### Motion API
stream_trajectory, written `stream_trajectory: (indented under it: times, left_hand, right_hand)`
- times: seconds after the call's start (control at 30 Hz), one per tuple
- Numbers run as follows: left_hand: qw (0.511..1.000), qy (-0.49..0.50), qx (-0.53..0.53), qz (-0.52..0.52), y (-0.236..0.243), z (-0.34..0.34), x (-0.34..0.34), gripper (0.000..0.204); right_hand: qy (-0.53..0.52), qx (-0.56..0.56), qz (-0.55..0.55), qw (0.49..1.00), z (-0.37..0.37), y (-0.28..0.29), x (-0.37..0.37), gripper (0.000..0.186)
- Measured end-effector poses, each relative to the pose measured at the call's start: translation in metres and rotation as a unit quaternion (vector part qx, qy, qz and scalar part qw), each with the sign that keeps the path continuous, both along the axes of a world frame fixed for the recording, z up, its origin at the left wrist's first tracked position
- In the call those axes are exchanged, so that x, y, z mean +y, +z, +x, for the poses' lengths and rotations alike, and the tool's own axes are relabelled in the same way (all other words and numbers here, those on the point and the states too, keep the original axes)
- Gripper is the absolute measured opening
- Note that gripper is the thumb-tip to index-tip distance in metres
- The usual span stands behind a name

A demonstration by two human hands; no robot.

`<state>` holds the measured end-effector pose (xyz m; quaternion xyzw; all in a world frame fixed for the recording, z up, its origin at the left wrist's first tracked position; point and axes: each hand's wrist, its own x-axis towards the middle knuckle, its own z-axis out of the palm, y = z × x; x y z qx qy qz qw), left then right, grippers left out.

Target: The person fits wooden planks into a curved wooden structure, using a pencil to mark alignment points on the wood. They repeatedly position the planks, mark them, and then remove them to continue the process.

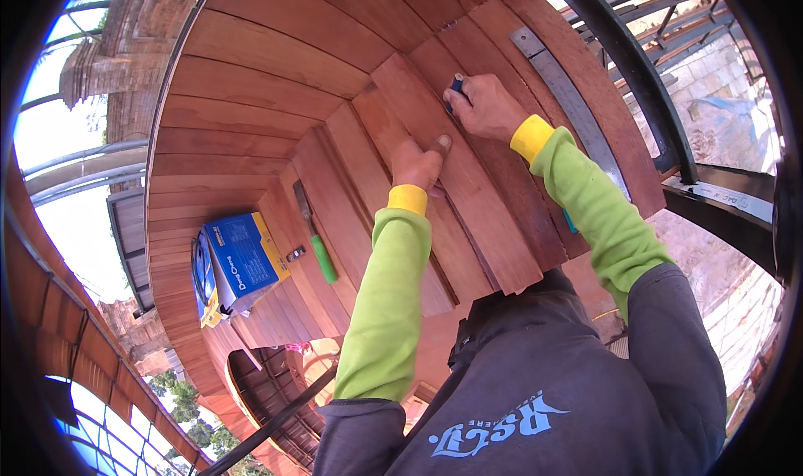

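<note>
A loose reddish-brown wooden plank lies lengthwise over the other boards in front of me. My left hand holds it at its left edge, thumb laid on top and the other fingers curled down. Up and to the right, my right hand is closed round a short dark-blue pencil with a pale upper end. This pencil stands steeply at the plank's right edge; its lower tip is mostly hidden by my fingers. Right of that hand, a long metal ruler rests on another board.
A chisel with a green handle lies to the left, beside a small metal piece. Farther left sits a blue and yellow box. Black metal railing runs along the right. A teal object is partly hidden by my right sleeve.
</note>
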<state>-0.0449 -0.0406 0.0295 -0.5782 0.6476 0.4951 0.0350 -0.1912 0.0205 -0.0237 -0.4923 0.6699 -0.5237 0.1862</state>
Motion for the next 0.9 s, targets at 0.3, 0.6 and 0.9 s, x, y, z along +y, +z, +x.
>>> stream_trajectory:
  times: [0.3, 0.6, 0.9]
  left_hand:
    - [0.999, -0.027, -0.02, 0.017, 0.006, -0.002, -0.002, 0.049]
    - [0.999, -0.027, -0.021, -0.014, 0.007, -0.003, -0.001, 0.05]
    - [0.999, -0.013, -0.031, 0.009, 0.002, 0.001, -0.004, 0.051]
  right_hand:
    - [-0.035, -0.025, -0.029, 0.999, -0.038, -0.017, -0.105, 0.027]
    - [-0.019, -0.049, 0.026, 0.998, -0.043, -0.012, -0.115, 0.032]
    - [0.012, -0.029, 0.097, 0.995, 0.003, 0.002, 0.015, 0.026]
